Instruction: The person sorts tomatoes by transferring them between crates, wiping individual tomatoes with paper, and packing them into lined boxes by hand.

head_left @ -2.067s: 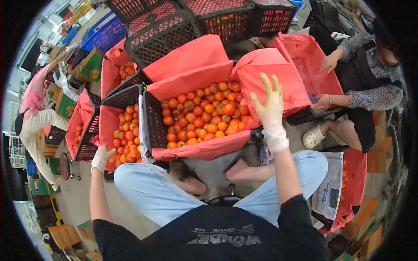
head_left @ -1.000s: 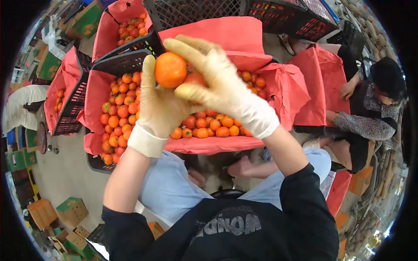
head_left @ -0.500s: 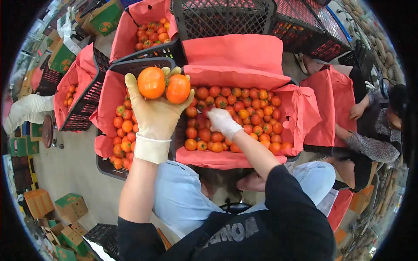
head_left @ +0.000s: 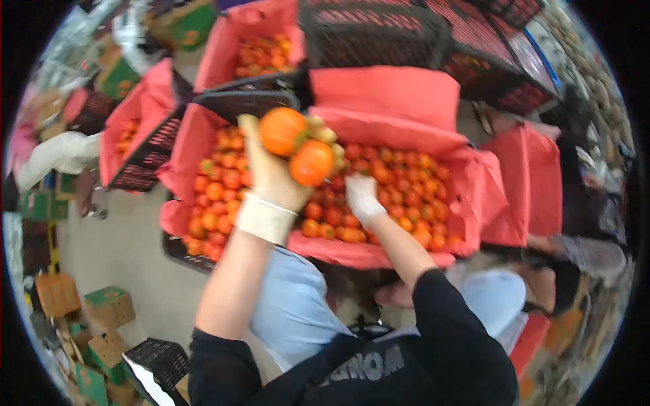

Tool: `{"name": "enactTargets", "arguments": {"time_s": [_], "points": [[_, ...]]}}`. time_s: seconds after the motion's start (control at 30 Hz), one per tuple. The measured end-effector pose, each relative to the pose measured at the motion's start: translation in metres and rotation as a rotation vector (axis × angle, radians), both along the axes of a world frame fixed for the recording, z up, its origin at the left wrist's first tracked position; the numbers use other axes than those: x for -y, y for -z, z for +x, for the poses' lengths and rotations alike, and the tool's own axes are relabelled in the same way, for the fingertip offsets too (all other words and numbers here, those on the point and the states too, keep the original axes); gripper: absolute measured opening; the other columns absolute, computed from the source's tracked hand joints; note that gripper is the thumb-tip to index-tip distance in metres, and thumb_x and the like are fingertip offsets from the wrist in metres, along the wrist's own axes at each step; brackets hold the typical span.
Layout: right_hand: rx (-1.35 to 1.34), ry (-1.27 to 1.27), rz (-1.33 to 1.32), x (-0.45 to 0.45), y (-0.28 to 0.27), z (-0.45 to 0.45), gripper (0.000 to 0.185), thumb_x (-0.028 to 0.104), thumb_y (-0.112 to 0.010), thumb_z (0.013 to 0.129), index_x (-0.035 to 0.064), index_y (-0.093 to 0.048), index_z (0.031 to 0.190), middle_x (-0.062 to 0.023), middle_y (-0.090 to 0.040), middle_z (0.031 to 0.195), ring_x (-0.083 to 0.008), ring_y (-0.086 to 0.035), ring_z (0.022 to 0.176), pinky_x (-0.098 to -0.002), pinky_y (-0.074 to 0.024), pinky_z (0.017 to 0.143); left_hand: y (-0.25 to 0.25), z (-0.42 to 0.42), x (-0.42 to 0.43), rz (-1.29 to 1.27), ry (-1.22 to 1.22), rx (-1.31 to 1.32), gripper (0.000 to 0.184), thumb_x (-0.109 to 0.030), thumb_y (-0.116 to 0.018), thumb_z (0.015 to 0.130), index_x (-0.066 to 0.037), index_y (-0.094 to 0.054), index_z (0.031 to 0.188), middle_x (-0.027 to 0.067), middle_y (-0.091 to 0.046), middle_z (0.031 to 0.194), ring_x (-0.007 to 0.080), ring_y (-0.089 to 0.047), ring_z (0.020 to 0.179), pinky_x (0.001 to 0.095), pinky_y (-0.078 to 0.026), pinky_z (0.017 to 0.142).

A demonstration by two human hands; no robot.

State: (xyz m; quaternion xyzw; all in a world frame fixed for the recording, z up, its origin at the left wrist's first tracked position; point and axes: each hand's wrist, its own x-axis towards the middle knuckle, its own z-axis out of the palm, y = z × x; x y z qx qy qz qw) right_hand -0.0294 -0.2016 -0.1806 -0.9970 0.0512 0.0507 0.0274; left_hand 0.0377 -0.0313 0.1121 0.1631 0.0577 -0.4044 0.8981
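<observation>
Raised over the gap between two crates, my gloved left hand (head_left: 281,172) holds two large orange tomatoes (head_left: 283,131), side by side on the palm and fingers. My gloved right hand (head_left: 362,196) reaches down among the tomatoes (head_left: 406,186) of the middle crate, its fingertips hidden between them. That crate has a red paper lining (head_left: 386,128). To its left stands a black crate (head_left: 250,101), also lined in red, with smaller tomatoes (head_left: 215,210) in it. The picture is somewhat blurred.
Another tomato crate (head_left: 210,68) stands behind on the left, and a tilted one (head_left: 145,149) is farther left. Stacked black crates (head_left: 372,37) are at the back. A co-worker's sleeve (head_left: 592,257) shows at the right beside a red-lined crate (head_left: 542,189). Cardboard boxes (head_left: 108,308) lie lower left.
The view has shifted, with the crates now lower and farther right. My left hand still holds two tomatoes, now tilted to the right. My right hand remains down in the middle crate.
</observation>
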Motion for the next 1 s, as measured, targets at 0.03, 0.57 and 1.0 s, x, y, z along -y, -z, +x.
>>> {"name": "enactTargets", "arguments": {"time_s": [0.03, 0.57, 1.0], "points": [[0.073, -0.038, 0.005, -0.002, -0.018, -0.005, 0.015, 0.01, -0.05, 0.086, 0.0078, -0.065, 0.087, -0.0121, -0.067, 0.082, -0.0307, -0.068, 0.072, -0.0448, -0.052, 0.057, 0.002, -0.001, 0.002, 0.107, -0.071, 0.031, 0.098, -0.093, -0.029, 0.072, -0.005, -0.063, 0.101, 0.0152, -0.068, 0.085, 0.0336, -0.067, 0.08, 0.0496, -0.056, 0.074], [0.034, 0.248, 1.044, 0.033, 0.034, 0.026, 0.046, 0.008, -0.073, 0.076, 0.0049, -0.055, 0.118, -0.0122, -0.066, 0.106, -0.0269, -0.065, 0.099, -0.0358, -0.0534, 0.083, 0.01, 0.025, -0.018, 0.022, -0.489, 0.095, 0.069, -0.078, -0.045, 0.083, -0.013, -0.061, 0.097, 0.0051, -0.063, 0.077, 0.0224, -0.062, 0.067, 0.0371, -0.054, 0.062], [0.493, 0.059, 1.241, 0.006, -0.304, -0.103, 0.058, 0.015, -0.076, 0.078, 0.006, -0.053, 0.131, -0.0115, -0.063, 0.12, -0.0181, -0.06, 0.112, -0.0317, -0.0464, 0.098, -0.018, -0.093, 0.004, 0.437, 0.288, 0.507, 0.052, -0.042, -0.051, 0.099, -0.015, -0.043, 0.142, 0.0044, -0.054, 0.131, 0.0205, -0.056, 0.114, 0.0438, -0.048, 0.096]]}}
